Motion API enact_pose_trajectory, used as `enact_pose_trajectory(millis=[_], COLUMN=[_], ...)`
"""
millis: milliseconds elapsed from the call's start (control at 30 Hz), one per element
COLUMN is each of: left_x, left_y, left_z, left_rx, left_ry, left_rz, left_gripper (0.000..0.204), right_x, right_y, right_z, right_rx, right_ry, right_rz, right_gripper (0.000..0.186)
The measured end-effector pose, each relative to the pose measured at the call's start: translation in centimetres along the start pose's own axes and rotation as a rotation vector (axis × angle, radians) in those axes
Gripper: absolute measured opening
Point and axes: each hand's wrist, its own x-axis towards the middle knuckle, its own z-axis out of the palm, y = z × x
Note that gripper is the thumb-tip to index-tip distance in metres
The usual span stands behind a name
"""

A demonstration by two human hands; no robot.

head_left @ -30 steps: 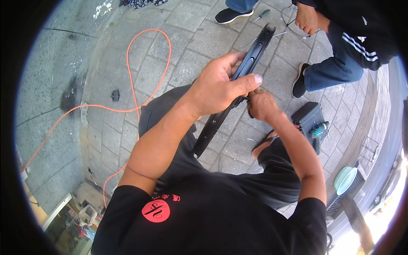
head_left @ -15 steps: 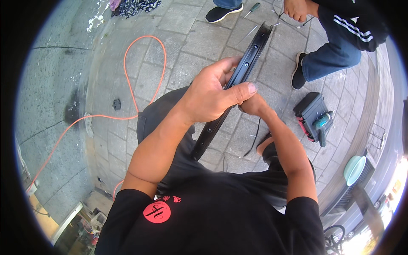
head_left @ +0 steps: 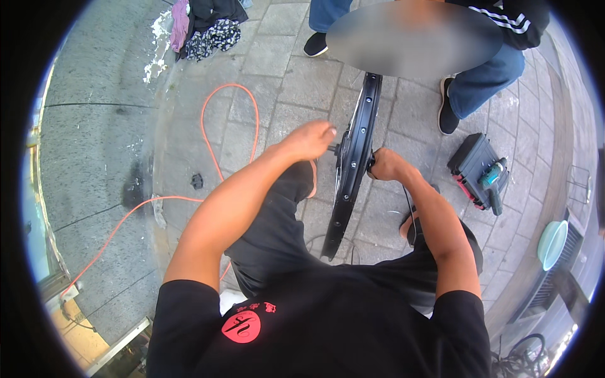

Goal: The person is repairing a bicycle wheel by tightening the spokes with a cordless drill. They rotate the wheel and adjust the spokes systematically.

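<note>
A black spoked wheel (head_left: 357,151) stands nearly edge-on between my knees, bolt-like nipples dotting its rim. On its left side my left hand (head_left: 311,140) is closed around the end of the axle (head_left: 332,148), a short metal rod showing beside the fingers. My right hand (head_left: 391,165) is closed at the hub on the other side, where a black part shows at the fingertips. What the right fingers wrap is mostly hidden. A thin black cable (head_left: 409,200) hangs below the right hand.
Ahead stands another person in jeans (head_left: 482,88), partly blurred. A black toolbox (head_left: 467,157) with a teal drill (head_left: 493,176) lies to the right, beyond it a pale green basin (head_left: 553,244). An orange hose (head_left: 203,113) loops over the paving at left; clothes (head_left: 211,38) lie farther off.
My left hand has let go of the rim and moved down-left to the axle end. The wheel has turned more upright in view, and its spokes now show. My right hand stays by the hub.
</note>
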Motion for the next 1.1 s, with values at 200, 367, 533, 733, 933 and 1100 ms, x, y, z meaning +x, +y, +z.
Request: enact_pose_trajectory(millis=[200, 367, 533, 733, 933, 1100], left_x=[1.8, -0.3, -1.5, -5.1, -6.6, -6.4], left_y=[1.6, 4.1, 6.4, 14.1, 12.4, 11.1], left_z=[1.9, 0.1, -1.9, -1.9, 0.3, -0.1], left_rx=[0.086, -0.37, -0.441, -0.376, 0.221, 0.246], left_ry=[-0.335, -0.379, -0.526, -0.359, -0.021, -0.039], left_rz=[-0.195, -0.511, -0.295, -0.002, 0.3, 0.485], left_gripper=[0.054, 0.056, 0.123, 0.113, 0.143, 0.132], right_x=[-0.7, -3.2, -9.7, -15.2, -12.9, -10.6], right_y=[1.3, 0.2, -4.7, -5.9, -0.8, 1.4], right_z=[0.2, -0.9, -5.7, -7.7, -4.6, -5.5], right_rx=[-0.034, -0.173, -0.262, -0.382, -0.2, -0.113], right_ry=[0.052, 0.131, 0.242, 0.375, 0.441, 0.354], right_rz=[0.062, 0.043, 0.103, 0.148, -0.06, -0.06], right_gripper=[0.033, 0.033, 0.032, 0.03, 0.035, 0.036])
